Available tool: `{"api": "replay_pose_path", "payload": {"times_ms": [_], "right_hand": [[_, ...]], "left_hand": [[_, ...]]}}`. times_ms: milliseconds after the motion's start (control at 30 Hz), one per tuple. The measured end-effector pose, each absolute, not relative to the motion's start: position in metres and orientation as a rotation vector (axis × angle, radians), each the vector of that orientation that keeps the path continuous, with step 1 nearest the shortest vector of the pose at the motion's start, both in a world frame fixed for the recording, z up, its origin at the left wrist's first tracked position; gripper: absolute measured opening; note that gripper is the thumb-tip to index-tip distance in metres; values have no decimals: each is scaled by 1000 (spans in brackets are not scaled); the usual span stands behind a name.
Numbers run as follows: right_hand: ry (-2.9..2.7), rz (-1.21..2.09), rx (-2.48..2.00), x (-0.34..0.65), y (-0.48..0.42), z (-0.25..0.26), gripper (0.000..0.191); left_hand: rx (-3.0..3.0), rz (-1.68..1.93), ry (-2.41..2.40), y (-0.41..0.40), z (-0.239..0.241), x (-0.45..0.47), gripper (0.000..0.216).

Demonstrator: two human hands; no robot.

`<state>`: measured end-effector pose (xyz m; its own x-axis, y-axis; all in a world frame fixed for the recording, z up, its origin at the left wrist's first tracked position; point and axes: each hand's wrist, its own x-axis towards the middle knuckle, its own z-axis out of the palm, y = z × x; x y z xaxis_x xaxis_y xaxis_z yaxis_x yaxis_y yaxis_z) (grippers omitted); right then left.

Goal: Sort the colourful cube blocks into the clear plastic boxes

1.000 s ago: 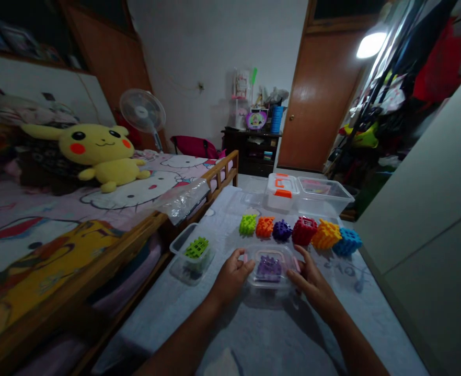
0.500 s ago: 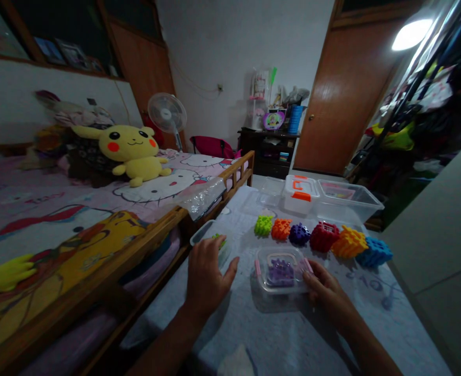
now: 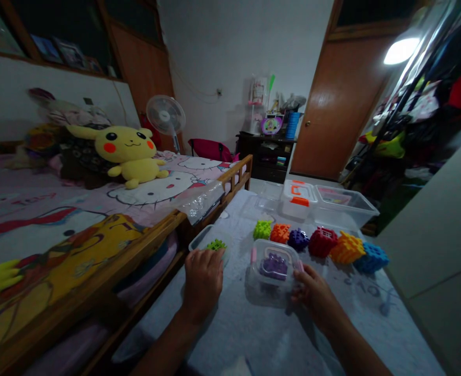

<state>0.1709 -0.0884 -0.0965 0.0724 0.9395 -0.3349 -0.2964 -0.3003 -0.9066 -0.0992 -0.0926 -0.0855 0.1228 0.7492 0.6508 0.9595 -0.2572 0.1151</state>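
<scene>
My right hand (image 3: 312, 293) grips the pink-latched right side of a small clear plastic box (image 3: 254, 282), its lid on. Purple interlocking pieces (image 3: 274, 266) show through that lid; the box is tilted slightly. My left hand (image 3: 204, 277) has its fingers together, curled over the near rim of an open clear plastic container (image 3: 197, 239). Green interlocking pieces (image 3: 216, 244) lie inside, just beyond the fingertips. Behind the lidded box runs a row of pieces in blocks: lime green (image 3: 262, 230), orange (image 3: 280, 233), dark blue (image 3: 298, 239), red (image 3: 323, 242), yellow (image 3: 347, 247) and light blue (image 3: 372, 257).
At the table's far end stand a clear box with orange latches (image 3: 299, 201) and a larger open clear bin (image 3: 346, 206). A wooden bed rail (image 3: 156, 237) borders the table's left side. A yellow plush toy (image 3: 130, 151) sits on the bed.
My left hand has drawn its spread thumb and fingers together at the container's near rim, uncovering more green pieces. My right hand and the lidded box have shifted slightly left in view.
</scene>
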Motion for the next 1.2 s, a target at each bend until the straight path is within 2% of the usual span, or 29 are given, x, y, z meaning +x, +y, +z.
{"api": "replay_pose_path", "payload": {"times_ms": [267, 533, 967, 1200], "right_hand": [[-426, 1551, -1130, 118, -68, -74, 30], [-356, 1582, -1104, 78, -39, -71, 16], [-381, 1598, -1168, 33, -2, -74, 16], [-466, 1623, -1102, 25, 12, -82, 23]], "left_hand": [[-2088, -927, -1596, -99, -86, -107, 21], [-2098, -939, -1600, -100, -85, -107, 19], [-2144, -975, -1569, -97, -90, -110, 22], [-2147, -983, -1547, -95, -92, -112, 22]]}}
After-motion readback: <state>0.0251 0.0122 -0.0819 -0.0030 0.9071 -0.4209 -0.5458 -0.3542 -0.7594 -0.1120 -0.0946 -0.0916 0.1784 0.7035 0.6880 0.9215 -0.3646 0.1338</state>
